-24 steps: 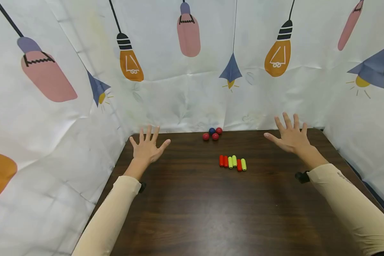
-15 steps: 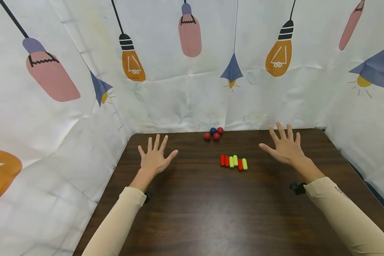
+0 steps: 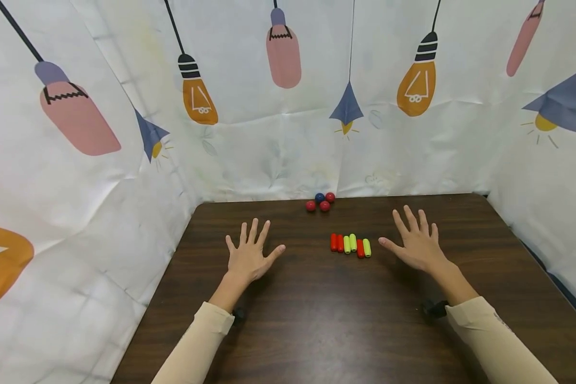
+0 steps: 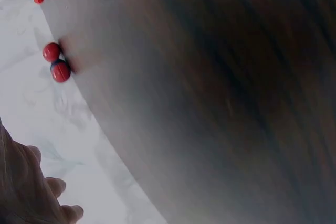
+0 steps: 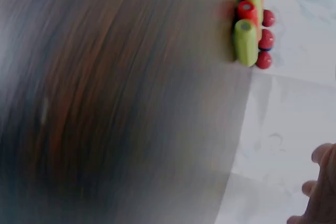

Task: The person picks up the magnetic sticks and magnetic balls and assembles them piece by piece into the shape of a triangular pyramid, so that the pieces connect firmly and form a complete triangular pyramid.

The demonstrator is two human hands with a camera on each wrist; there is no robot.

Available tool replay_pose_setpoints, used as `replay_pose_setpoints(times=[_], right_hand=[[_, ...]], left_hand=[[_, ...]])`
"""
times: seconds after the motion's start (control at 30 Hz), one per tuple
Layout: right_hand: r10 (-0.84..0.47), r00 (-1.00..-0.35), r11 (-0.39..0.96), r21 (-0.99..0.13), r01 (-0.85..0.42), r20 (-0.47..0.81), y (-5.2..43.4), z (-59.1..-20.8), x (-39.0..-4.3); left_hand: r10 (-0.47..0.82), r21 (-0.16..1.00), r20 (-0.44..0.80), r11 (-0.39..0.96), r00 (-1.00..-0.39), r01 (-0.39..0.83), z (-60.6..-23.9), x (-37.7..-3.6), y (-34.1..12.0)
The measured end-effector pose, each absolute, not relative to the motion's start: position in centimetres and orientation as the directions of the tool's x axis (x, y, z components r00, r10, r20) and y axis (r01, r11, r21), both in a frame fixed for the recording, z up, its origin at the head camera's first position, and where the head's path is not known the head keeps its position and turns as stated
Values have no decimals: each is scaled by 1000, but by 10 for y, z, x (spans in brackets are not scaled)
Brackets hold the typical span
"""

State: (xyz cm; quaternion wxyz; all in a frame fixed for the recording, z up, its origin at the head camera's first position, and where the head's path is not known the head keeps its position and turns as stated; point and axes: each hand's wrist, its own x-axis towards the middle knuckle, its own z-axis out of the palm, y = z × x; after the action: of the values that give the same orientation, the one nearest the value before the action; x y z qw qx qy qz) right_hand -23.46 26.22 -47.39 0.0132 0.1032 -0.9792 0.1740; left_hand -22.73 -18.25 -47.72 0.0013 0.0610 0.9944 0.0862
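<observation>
A row of several red and yellow-green cylinder beads (image 3: pixel 350 245) lies on the dark wooden table (image 3: pixel 317 320). Behind it, by the back wall, sits a cluster of three red balls and one blue ball (image 3: pixel 320 201). My left hand (image 3: pixel 250 257) hovers spread and flat to the left of the beads, holding nothing. My right hand (image 3: pixel 415 243) hovers spread just right of the bead row, also holding nothing. The right wrist view shows the beads (image 5: pixel 248 30) and balls (image 5: pixel 265 38) blurred; the left wrist view shows red balls (image 4: pixel 55 61).
White sheets printed with light bulbs (image 3: pixel 288 106) wall the table in at the back, left and right. Small black wrist mounts (image 3: pixel 432 308) show at both sleeves.
Both hands have drawn back from the rear of the table toward me and inward, the right hand ending up close to the bead row. The beads and balls have not moved.
</observation>
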Motion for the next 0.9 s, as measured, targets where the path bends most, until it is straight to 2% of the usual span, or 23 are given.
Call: replay_pose_setpoints(times=[0.27,0.67,0.9], right_hand=[[-215,-976,879,-430,-205,24,244,-480,-230],[-255,-967,792,-578,-198,-19,228,-501,-241],[-257,-965,750,-641,-166,-51,221,-509,-251]], left_hand=[[145,226,11,963,-989,144,-479,-228,-160],[102,494,69,861,-992,123,-485,-239,-139],[49,653,99,751,-994,102,-486,-250,-129]])
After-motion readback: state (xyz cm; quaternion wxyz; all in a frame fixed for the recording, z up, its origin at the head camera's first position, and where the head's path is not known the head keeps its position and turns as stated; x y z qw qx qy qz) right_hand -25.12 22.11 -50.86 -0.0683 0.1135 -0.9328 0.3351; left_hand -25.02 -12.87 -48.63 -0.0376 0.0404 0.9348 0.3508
